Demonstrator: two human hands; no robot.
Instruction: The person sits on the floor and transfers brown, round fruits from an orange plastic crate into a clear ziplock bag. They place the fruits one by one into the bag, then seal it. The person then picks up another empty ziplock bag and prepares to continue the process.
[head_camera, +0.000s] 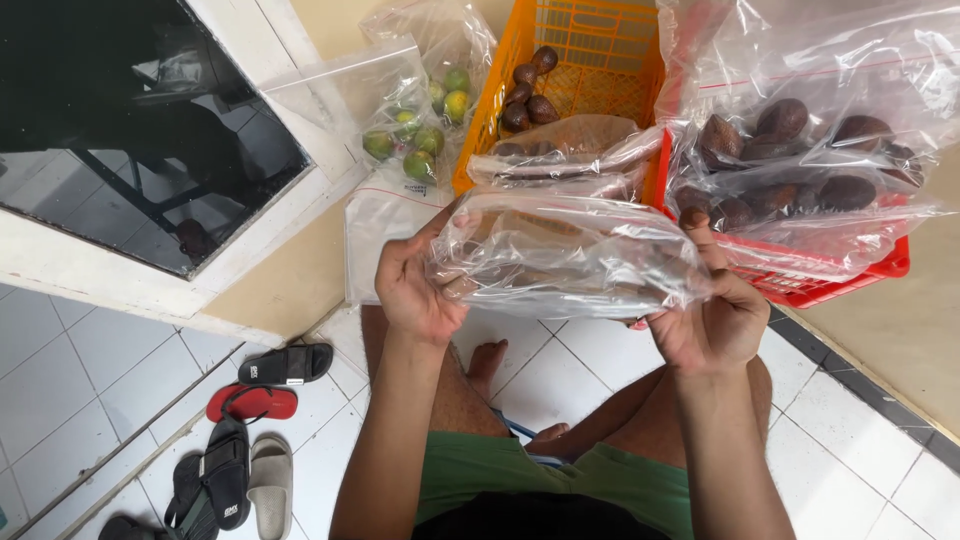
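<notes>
While both hands grip it, one clear plastic bag (570, 255) is stretched flat between them at chest height, above the person's bare knees. The left hand (420, 290) is clamped on the bag's left edge, fingers curled round the film; the right hand (715, 320) is pinched shut on the right edge, thumb on top. I cannot tell whether the bag holds anything.

Largest first: the white-tiled floor (80, 370) fills the lower part, with a raised tan ledge (290, 280) beyond the bag and a dark glass pane (130, 130) in a white frame at upper left. Two crates sit on the ledge: one orange crate (600, 50) with about five loose dark brown avocados (525, 95) inside, and one red crate (830, 280) to its right, mostly covered. One big clear bag of dark avocados (800, 160) lies on the red crate, about eight fruits showing. More filled bags (570, 150) are stacked just behind the held one. One bag of green avocados (415, 125) lies left of the orange crate, about seven fruits. About five sandals (250, 430), black, red and grey, lie on the floor at lower left.
</notes>
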